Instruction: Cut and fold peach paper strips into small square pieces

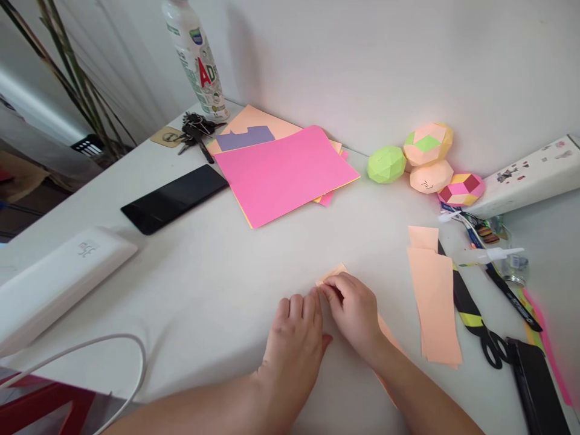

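On the table [217,266] our left hand [294,338] presses flat while our right hand [353,311] pinches the light, flimsy peach paper strip [332,273] at its folded end.

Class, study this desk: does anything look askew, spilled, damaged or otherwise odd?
Nothing spilled or broken. The stack of coloured sheets lies fanned and askew, and the purple sheet has a notch cut from its top edge. Both hands, left hand and right hand, press a peach paper.

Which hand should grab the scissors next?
The right hand, probably. The scissors lie on its side, just past the paper strips; the left hand would have to cross over.
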`<state>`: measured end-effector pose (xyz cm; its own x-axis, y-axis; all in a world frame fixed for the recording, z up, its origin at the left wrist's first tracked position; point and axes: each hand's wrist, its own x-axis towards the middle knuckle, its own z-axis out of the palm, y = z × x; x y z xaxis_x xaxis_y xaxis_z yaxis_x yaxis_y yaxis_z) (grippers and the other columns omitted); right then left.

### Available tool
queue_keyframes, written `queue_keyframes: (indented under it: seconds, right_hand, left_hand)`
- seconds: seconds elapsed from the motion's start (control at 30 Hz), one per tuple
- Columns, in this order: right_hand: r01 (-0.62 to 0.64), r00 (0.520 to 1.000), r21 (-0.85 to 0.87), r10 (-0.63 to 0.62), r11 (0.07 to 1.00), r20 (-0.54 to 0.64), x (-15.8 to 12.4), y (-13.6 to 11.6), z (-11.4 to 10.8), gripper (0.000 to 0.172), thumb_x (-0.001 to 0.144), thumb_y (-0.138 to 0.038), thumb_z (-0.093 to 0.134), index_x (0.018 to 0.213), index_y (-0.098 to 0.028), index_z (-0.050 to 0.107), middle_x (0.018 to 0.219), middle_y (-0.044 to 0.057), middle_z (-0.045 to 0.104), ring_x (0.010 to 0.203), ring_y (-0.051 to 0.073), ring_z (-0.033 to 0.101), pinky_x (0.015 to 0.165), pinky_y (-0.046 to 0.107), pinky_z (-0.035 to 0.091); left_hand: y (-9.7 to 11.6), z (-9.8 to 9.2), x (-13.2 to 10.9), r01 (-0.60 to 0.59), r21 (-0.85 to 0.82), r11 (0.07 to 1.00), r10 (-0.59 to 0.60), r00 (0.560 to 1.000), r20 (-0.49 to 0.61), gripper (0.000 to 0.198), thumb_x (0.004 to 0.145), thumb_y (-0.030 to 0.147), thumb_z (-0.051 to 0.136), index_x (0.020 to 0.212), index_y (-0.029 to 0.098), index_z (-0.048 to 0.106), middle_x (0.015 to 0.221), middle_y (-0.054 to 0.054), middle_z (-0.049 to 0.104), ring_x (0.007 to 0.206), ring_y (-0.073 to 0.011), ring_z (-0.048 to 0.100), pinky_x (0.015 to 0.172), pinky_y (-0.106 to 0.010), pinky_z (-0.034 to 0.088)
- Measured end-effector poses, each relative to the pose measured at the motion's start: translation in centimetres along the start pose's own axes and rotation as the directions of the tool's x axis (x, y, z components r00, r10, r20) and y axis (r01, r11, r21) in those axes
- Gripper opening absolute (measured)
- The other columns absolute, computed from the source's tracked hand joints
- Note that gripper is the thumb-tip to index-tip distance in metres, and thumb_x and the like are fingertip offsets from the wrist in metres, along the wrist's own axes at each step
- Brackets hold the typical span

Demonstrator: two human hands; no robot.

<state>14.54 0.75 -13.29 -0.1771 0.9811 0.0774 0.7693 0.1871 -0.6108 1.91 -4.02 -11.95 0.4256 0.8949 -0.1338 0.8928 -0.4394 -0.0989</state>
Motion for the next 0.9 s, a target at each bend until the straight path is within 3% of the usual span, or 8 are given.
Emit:
queue_keyframes:
  seconds: [0.4, 0.53, 0.6, 0.73, 0.9]
  right_hand:
    - [-0.042, 0.998, -0.031, 0.044, 0.999, 0.045, 0.4, -0.4, -0.1, 0.020, 0.091, -0.024, 0.049, 0.073, -0.023, 0.059, 0.074, 0.000, 0.068, 0.063, 0.015, 0.061, 0.053, 0.026, 0.043]
    - [-0.086, 0.995, -0.058, 0.089, 0.995, 0.054, 0.3, -0.4, -0.1, 0.008, 0.090, -0.023, 0.050, 0.083, -0.024, 0.055, 0.076, -0.001, 0.069, 0.065, 0.016, 0.063, 0.054, 0.026, 0.043]
    - [-0.097, 0.994, -0.072, 0.100, 0.993, 0.045, 0.3, -0.2, -0.1, 0.004, 0.088, -0.022, 0.052, 0.085, -0.023, 0.052, 0.075, -0.002, 0.068, 0.064, 0.016, 0.062, 0.054, 0.026, 0.043]
    - [-0.027, 0.999, -0.128, 0.031, 0.991, 0.030, 0.2, 0.0, 0.0, 0.013, 0.088, -0.019, 0.052, 0.075, -0.022, 0.055, 0.073, -0.001, 0.065, 0.065, 0.015, 0.059, 0.054, 0.026, 0.042]
    - [0.016, 1.000, -0.102, -0.014, 0.995, 0.017, 0.0, 0.1, 0.0, 0.016, 0.088, -0.016, 0.051, 0.076, -0.022, 0.059, 0.075, 0.002, 0.065, 0.071, 0.017, 0.060, 0.058, 0.028, 0.046]
  left_hand:
    - [-0.6, -0.6, 0.5, 0.019, -0.011, 1.000, -0.018, 0.998, 0.058, 0.065, 0.087, 0.054, 0.054, 0.133, 0.007, 0.050, 0.085, -0.008, 0.053, 0.074, -0.0236, 0.047, 0.069, -0.037, 0.041]
    - [-0.9, -0.9, 0.7, 0.021, -0.030, 0.999, -0.019, 0.998, 0.063, 0.060, 0.087, 0.055, 0.054, 0.124, 0.007, 0.057, 0.085, -0.008, 0.052, 0.075, -0.0236, 0.047, 0.067, -0.036, 0.042]
    - [-1.0, -0.8, 0.7, 0.028, -0.038, 0.999, -0.026, 0.999, 0.047, 0.056, 0.087, 0.053, 0.055, 0.119, 0.008, 0.059, 0.085, -0.008, 0.051, 0.075, -0.0238, 0.048, 0.066, -0.036, 0.042]
    - [-1.4, -0.5, 0.9, 0.033, -0.090, 0.995, -0.037, 0.998, -0.041, 0.062, 0.084, 0.054, 0.060, 0.125, 0.008, 0.054, 0.086, -0.008, 0.050, 0.077, -0.0243, 0.048, 0.067, -0.036, 0.043]
    - [-2.2, -0.6, 1.6, -0.011, -0.135, 0.991, -0.002, 0.995, -0.102, 0.034, 0.089, 0.038, 0.057, 0.110, 0.012, 0.060, 0.084, -0.006, 0.049, 0.076, -0.0226, 0.048, 0.065, -0.035, 0.042]
